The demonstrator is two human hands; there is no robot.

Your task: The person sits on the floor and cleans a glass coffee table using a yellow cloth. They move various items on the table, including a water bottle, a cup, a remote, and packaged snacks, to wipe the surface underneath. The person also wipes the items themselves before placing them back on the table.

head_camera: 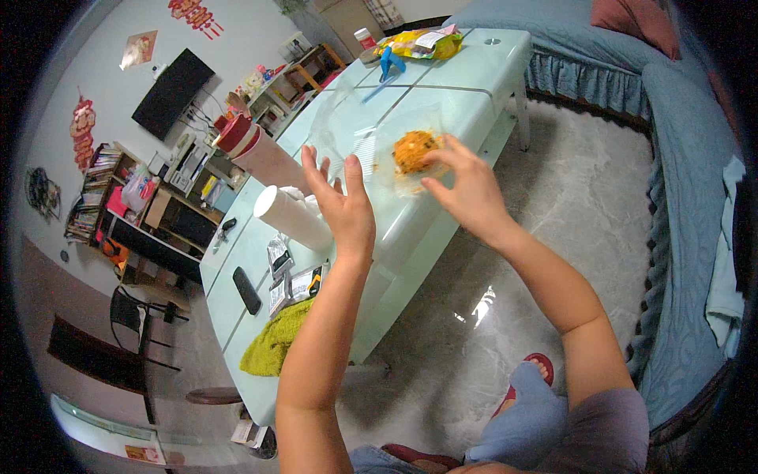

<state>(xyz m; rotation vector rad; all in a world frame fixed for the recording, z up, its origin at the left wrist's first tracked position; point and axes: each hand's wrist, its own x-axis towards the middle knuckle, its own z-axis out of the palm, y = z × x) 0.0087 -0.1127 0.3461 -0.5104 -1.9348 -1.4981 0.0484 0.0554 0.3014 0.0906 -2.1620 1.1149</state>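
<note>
My left hand [346,213] is raised over the near side of the glass-topped table [290,145] with its fingers spread and nothing in it. Beyond its wrist stands a white cylinder [290,216] with crumpled white tissue beside it. My right hand [471,189] is curved at the table's right edge, thumb and fingers apart. Its fingertips are beside a mound of shredded orange food [416,151]; whether they touch it I cannot tell. The mound lies on a clear plastic sheet [408,188]. Between the hands and the far end is more transparent plastic [337,121].
A red-lidded pink canister [269,160] stands left. Silver packets [305,283], a black remote [246,290] and a green towel [278,340] lie nearer. A blue tool [391,64] and a yellow food bag [417,44] are at the far end. A blue-covered sofa [681,237] flanks the right.
</note>
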